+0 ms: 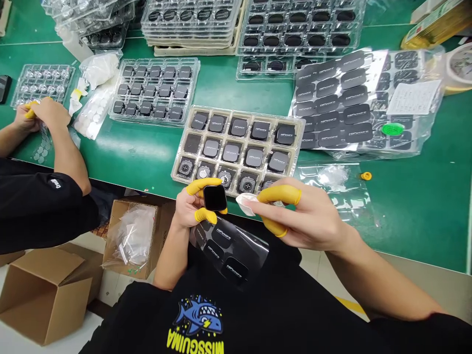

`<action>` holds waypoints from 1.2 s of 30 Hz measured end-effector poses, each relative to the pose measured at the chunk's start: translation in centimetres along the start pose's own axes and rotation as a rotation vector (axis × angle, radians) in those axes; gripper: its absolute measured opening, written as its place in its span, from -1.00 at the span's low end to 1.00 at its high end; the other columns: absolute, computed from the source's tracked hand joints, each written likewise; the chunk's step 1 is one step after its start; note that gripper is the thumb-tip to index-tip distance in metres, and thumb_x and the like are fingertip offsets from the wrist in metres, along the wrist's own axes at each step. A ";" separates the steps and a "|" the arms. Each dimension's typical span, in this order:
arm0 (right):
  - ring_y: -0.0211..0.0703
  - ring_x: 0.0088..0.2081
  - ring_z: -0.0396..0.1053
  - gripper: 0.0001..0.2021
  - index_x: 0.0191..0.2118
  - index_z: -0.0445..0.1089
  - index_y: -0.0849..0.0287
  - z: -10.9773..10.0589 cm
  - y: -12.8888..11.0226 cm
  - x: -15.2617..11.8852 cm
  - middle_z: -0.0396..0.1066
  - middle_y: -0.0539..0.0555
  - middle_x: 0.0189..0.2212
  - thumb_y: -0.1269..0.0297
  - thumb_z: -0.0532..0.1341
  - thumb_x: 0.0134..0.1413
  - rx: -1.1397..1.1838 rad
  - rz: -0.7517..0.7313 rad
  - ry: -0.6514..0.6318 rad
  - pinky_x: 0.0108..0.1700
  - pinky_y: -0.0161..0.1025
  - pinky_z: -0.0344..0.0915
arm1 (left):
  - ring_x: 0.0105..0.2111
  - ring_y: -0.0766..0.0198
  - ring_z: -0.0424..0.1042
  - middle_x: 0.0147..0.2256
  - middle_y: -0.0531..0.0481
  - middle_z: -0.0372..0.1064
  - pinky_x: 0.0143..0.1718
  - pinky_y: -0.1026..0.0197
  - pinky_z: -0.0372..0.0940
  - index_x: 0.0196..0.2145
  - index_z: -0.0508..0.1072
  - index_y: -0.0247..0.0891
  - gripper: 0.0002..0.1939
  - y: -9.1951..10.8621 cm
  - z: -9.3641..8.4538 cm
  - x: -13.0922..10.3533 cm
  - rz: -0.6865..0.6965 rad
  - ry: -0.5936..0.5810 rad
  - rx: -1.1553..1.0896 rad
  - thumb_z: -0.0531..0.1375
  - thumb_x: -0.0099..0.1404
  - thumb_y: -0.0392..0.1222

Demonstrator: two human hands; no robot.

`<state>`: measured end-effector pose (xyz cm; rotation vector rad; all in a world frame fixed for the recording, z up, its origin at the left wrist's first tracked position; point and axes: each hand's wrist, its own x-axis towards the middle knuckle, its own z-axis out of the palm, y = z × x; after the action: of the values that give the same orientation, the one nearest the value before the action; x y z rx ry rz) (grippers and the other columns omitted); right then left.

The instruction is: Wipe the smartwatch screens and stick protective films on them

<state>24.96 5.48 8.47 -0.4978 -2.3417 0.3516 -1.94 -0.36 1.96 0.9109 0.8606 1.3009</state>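
Left grip (186, 211) pinches one watch case (215, 197) between yellow-covered finger and thumb, near the counter's (416, 211) front edge; holding it by its borders seems meant to leave the dark face bare, and the yellow finger cots probably keep skin off it. Beneath the same grip hangs one curled label sheet (239, 255) with four black labels at least partly in sight, perhaps tucked there so that it stays close, though the fingers securing it are hidden. Right grip (306, 211) presses its fingers together on one crumpled white cloth (245, 202), apart from the case; two yellow cots show on this side, and a bare finger lies along the cloth, likely backing it. Just beyond, the near tray (298, 132) has fifteen pockets in three rows of five and bears fourteen cases: nine show printed tops, five in the far row and four in the middle, while the five nearest show round sensor backs. Separate pockets presumably stop them rubbing. Farther left, a second tray (193, 73) carries fifteen more dark pieces, also three by five. One loose yellow cot (366, 176) lies on the right, beyond the right forearm.
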 end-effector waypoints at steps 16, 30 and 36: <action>-0.13 -0.26 0.45 -0.73 0.22 0.52 0.18 0.9 -1.3 1.6 0.55 0.06 -0.27 0.45 0.25 0.53 -0.052 -0.201 -0.042 -0.27 -0.15 0.38 | -0.39 0.16 0.69 -0.32 -0.05 0.71 -0.33 0.23 0.62 0.16 0.70 -0.23 -0.08 -0.6 -0.3 0.0 0.011 -0.105 0.139 0.64 -0.03 0.38; -0.02 -0.19 0.41 -0.76 0.15 0.59 0.34 1.7 -1.9 4.3 0.59 0.14 -0.27 0.46 0.23 0.52 -0.259 -0.207 -0.064 -0.32 -0.09 0.26 | -0.38 0.18 0.66 -0.26 -0.08 0.71 -0.39 0.27 0.55 0.06 0.72 -0.24 -0.22 -0.7 -0.4 0.9 0.174 -0.168 0.249 0.64 0.04 0.32; -0.02 -0.26 0.35 -0.73 0.13 0.59 0.43 2.0 -1.5 4.2 0.54 0.18 -0.32 0.52 0.20 0.47 -0.316 -0.159 -0.051 -0.33 -0.10 0.27 | -0.26 0.05 0.77 -0.16 -0.19 0.77 -0.31 0.24 0.62 0.13 0.67 -0.28 -0.13 -0.9 -0.3 0.1 -0.050 -0.029 0.178 0.69 -0.03 0.24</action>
<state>20.32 5.81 10.10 -0.4492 -2.4802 -0.0839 -1.85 -0.31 0.96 1.0380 0.9820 1.1793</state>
